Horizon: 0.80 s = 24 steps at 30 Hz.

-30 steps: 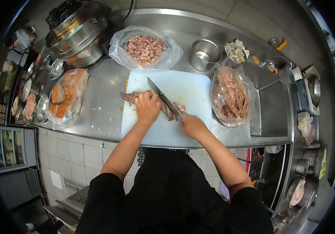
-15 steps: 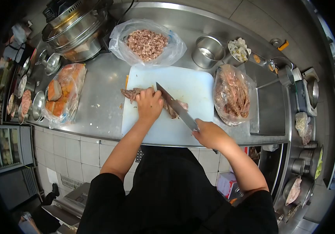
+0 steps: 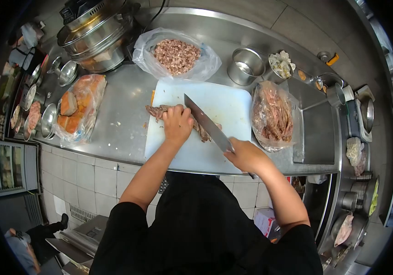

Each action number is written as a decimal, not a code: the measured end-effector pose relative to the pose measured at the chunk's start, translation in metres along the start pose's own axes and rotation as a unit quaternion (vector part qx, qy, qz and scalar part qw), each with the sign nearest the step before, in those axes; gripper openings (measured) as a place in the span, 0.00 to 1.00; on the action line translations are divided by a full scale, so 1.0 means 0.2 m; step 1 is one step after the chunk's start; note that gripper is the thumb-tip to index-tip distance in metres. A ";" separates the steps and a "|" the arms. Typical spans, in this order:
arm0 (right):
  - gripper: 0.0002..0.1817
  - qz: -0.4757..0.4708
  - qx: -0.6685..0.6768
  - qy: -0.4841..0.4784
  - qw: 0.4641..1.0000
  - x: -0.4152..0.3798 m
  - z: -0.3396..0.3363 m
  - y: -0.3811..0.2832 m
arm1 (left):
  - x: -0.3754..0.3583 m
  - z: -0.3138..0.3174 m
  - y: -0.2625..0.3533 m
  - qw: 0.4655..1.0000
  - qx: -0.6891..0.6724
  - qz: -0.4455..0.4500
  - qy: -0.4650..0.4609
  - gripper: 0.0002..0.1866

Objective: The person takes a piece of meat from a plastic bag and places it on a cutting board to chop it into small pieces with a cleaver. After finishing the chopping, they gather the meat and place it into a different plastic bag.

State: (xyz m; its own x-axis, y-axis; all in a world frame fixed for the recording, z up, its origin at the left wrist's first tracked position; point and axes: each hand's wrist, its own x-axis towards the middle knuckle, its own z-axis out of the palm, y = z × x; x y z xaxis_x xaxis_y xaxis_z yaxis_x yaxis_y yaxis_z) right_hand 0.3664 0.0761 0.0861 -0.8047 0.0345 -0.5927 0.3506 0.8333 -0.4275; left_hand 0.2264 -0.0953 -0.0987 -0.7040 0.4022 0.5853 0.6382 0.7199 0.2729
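Note:
A strip of reddish-brown meat (image 3: 154, 111) lies slantwise across a white cutting board (image 3: 171, 158). My left hand (image 3: 178, 123) presses on the meat from above, its fingers curled over it. In my right hand (image 3: 244, 156), closed round the handle, is a large knife (image 3: 209, 125). The blade points up and to the left, lies over the meat and has its tip just right of my left fingers. Part of the meat is hidden beneath the blade and my left hand.
Behind the board are a bag of diced meat (image 3: 177, 56) and a steel pot (image 3: 245, 67). A bag of meat strips (image 3: 273, 114) sits beside the sink (image 3: 317, 133). Bagged orange-brown blocks (image 3: 80, 109) lie left. A person (image 3: 24, 247) is at the lower left.
The whole view has shifted slightly. Both hands keep nearly the same place on the meat and knife. The person at the lower left shows more of the body.

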 end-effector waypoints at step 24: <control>0.20 0.059 0.074 -0.052 0.994 -0.03 0.04 -0.08 | 0.01 -0.04 0.00 0.998 -0.050 -0.011 -0.026 0.12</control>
State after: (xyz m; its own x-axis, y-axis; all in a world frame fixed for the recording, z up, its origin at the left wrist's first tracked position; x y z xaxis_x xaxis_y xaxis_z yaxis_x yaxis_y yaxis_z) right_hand 0.3691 0.0588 0.0917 -0.7020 0.0631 -0.7093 0.5122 0.7368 -0.4414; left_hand 0.2265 -0.0991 -0.0910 -0.7313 0.4175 0.5393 0.6489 0.6694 0.3617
